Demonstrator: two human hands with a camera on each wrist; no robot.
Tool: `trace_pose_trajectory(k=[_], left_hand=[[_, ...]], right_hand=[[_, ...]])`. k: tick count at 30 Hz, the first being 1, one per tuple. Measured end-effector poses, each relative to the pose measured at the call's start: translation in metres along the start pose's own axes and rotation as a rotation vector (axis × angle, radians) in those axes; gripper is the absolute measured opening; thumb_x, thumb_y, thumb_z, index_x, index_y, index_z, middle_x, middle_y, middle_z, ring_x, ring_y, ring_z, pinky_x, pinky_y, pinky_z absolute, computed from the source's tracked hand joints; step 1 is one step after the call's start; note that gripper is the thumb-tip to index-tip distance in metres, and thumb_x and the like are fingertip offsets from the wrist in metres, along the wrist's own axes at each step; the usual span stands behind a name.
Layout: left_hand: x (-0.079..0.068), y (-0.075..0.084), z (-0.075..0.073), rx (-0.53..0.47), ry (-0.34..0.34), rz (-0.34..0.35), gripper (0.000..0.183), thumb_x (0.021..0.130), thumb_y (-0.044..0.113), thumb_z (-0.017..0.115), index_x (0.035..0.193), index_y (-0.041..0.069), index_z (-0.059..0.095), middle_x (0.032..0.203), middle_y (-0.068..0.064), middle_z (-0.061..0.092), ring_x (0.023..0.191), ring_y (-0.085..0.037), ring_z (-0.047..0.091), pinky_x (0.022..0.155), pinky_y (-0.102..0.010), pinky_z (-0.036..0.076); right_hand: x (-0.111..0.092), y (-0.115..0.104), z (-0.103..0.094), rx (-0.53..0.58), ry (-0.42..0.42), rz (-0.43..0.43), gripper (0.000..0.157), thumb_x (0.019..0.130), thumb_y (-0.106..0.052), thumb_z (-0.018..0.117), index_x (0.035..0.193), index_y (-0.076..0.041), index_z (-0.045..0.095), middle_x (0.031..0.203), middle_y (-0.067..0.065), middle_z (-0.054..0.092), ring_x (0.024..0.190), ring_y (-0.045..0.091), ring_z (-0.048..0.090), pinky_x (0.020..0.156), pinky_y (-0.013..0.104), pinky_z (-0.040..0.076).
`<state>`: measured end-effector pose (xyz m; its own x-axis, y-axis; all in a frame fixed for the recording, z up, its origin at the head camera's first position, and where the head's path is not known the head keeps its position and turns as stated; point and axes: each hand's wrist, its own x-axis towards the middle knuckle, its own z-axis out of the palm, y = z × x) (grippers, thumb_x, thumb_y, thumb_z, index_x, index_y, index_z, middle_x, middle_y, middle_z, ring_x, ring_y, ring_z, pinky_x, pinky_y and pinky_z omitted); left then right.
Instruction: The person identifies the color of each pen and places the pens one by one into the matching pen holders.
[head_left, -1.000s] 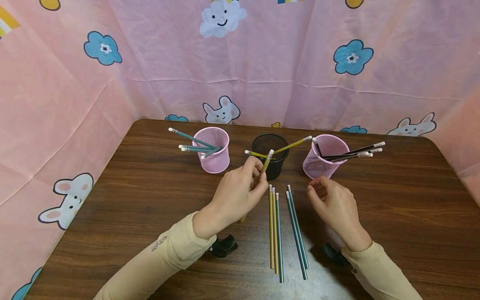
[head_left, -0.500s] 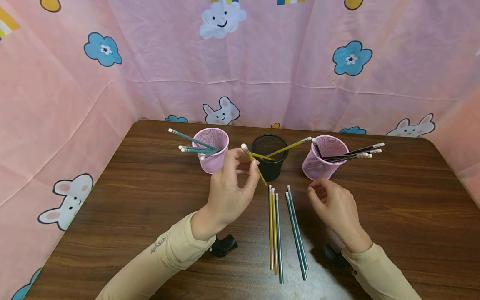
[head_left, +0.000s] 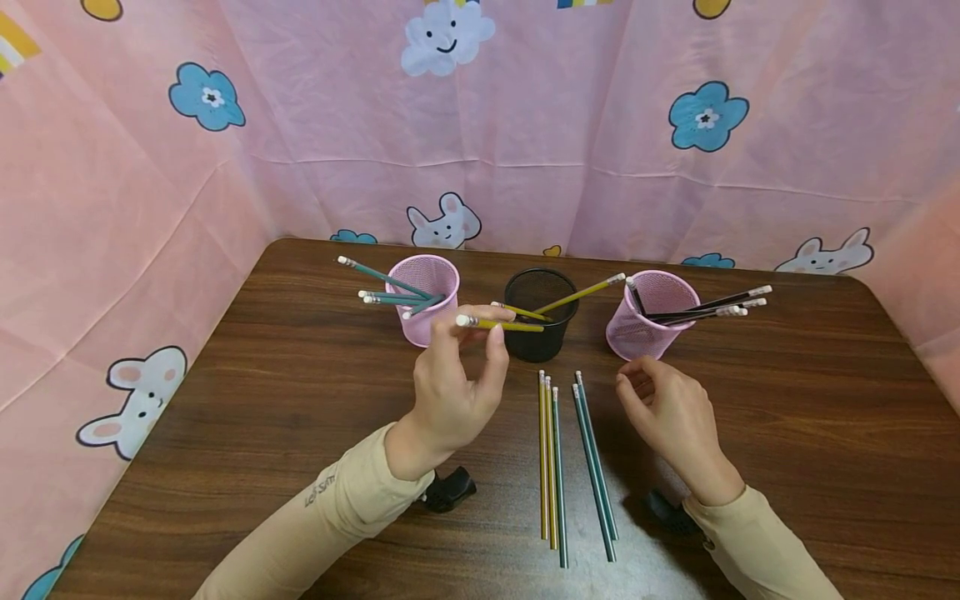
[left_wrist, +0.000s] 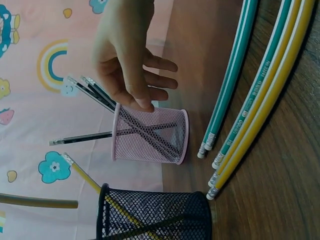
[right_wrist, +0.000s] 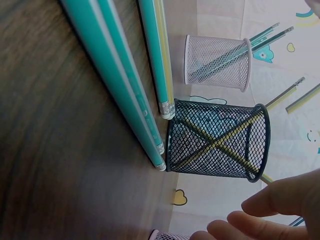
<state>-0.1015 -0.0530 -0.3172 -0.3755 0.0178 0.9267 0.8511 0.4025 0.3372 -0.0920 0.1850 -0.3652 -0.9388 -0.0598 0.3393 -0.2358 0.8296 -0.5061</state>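
Observation:
My left hand [head_left: 453, 400] pinches a yellow pencil [head_left: 521, 327] between thumb and fingers. The pencil lies nearly level, white eraser to the left, its other end overlapping the rim of the black mesh pencil cup [head_left: 542, 343]. Inside that cup lean two yellow pencils [head_left: 588, 292]. In the left wrist view the held pencil [left_wrist: 40, 201] pokes in at the left edge, the hand itself out of sight. My right hand [head_left: 675, 417] holds nothing, its fingers loosely curled just in front of the right pink mesh cup [head_left: 633, 337], which carries several black pencils [head_left: 712, 302].
Another pink mesh cup [head_left: 433, 327] with several green pencils [head_left: 401, 287] stands at the left. On the wooden table [head_left: 285, 375], between the hands, lie two yellow pencils [head_left: 548, 467] beside a green one, and two more green pencils [head_left: 596, 471] to their right.
The left hand has shifted left, and its pencil has turned from steeply slanted to nearly level, eraser swinging leftward and the other end up to the black cup's rim. The right hand stays put.

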Motion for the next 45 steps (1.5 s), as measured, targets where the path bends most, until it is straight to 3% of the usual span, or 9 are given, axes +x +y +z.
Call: trace_pose_trajectory(k=[6, 16, 23, 34, 45], left_hand=[[-0.002, -0.004, 0.005, -0.021, -0.018, 0.048, 0.019, 0.097, 0.007, 0.049, 0.104, -0.01, 0.046, 0.097, -0.021, 0.065, 0.09, -0.03, 0.066, 0.081, -0.032, 0.054], [-0.014, -0.014, 0.014, 0.069, -0.152, 0.026, 0.018, 0.097, 0.008, 0.053, 0.106, -0.007, 0.051, 0.101, -0.017, 0.062, 0.096, -0.027, 0.064, 0.09, -0.033, 0.051], [-0.018, -0.018, 0.017, 0.097, -0.245, -0.073, 0.015, 0.093, 0.005, 0.06, 0.104, -0.004, 0.056, 0.098, -0.014, 0.064, 0.084, -0.019, 0.065, 0.076, -0.028, 0.054], [-0.022, -0.025, 0.02, 0.156, -0.354, -0.266, 0.013, 0.09, 0.004, 0.064, 0.102, 0.0, 0.062, 0.097, -0.009, 0.066, 0.085, -0.017, 0.068, 0.077, -0.024, 0.054], [-0.019, -0.027, 0.028, 0.204, -0.394, -0.299, 0.012, 0.09, 0.007, 0.064, 0.101, 0.001, 0.064, 0.096, -0.009, 0.067, 0.085, -0.017, 0.068, 0.073, -0.028, 0.055]], right_hand=[[0.0, 0.001, 0.0, -0.003, 0.0, 0.001, 0.006, 0.086, -0.012, 0.063, 0.086, -0.01, 0.068, 0.074, 0.002, 0.07, 0.06, 0.016, 0.066, 0.058, 0.038, 0.049], [-0.001, 0.003, 0.0, -0.011, -0.01, -0.005, 0.006, 0.085, -0.012, 0.063, 0.086, -0.01, 0.068, 0.073, 0.002, 0.069, 0.06, 0.016, 0.065, 0.057, 0.038, 0.049], [0.0, 0.003, 0.001, -0.005, -0.027, 0.003, 0.007, 0.086, -0.013, 0.063, 0.088, -0.009, 0.068, 0.074, 0.003, 0.07, 0.06, 0.016, 0.066, 0.058, 0.038, 0.049], [0.0, 0.004, 0.003, -0.004, -0.047, 0.001, 0.007, 0.086, -0.013, 0.062, 0.087, -0.009, 0.068, 0.074, 0.003, 0.07, 0.061, 0.015, 0.065, 0.058, 0.036, 0.049], [0.0, 0.004, 0.004, 0.003, -0.06, 0.001, 0.007, 0.086, -0.013, 0.062, 0.088, -0.009, 0.068, 0.075, 0.003, 0.07, 0.061, 0.015, 0.065, 0.059, 0.036, 0.05]])
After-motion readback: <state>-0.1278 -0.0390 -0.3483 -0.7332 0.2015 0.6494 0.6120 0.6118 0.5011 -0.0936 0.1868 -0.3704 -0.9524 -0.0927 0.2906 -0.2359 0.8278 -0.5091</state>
